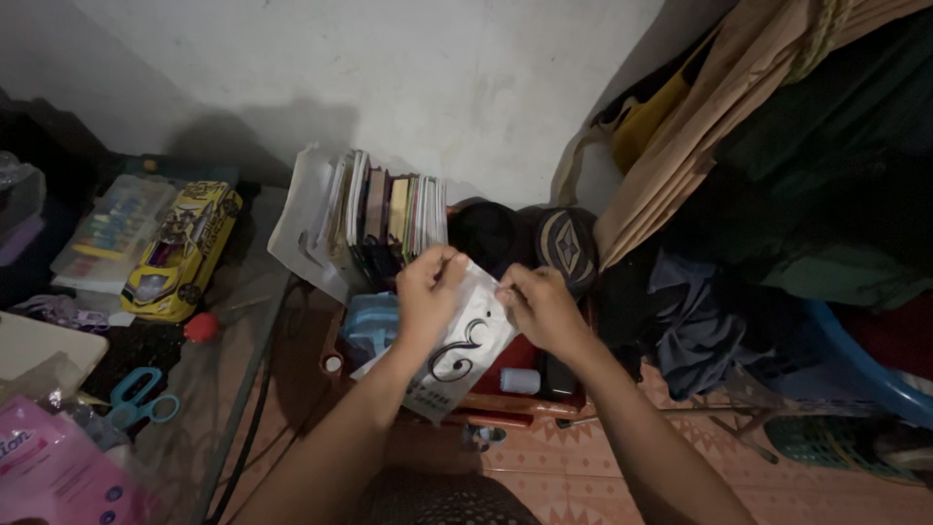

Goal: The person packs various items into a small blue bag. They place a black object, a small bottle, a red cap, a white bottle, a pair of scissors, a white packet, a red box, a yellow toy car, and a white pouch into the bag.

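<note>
**Both hands pinch the top edge of a small white packet**

Head view: The left hand (pixel 428 292) and the right hand (pixel 540 309) meet in the middle of the frame over a flat white packet (pixel 465 358) printed with a dark curled figure. The fingers (pixel 442 264) of the left hand pinch the packet's upper left corner; the fingers of the right hand pinch its upper right edge, so the two grips sit close together along the top. The packet hangs tilted below the fingers, its lower end toward the person's lap. Its top edge looks closed, though the fingers hide part of it, so any opening appears barely begun; nothing has come out of it.

Just beyond the fingers stands a row of books (pixel 374 216) leaning against the wall, with a dark cap (pixel 567 248) to their right. Below the packet lie a light blue container (pixel 372 326) and a small white bottle (pixel 520 380). Well to the left of the fingers, on the tabletop (pixel 233 321), rest a yellow toy car (pixel 185 251), blue-handled scissors (pixel 139 397) and a pink package (pixel 53 472). To the right hang clothes (pixel 797 165).
</note>
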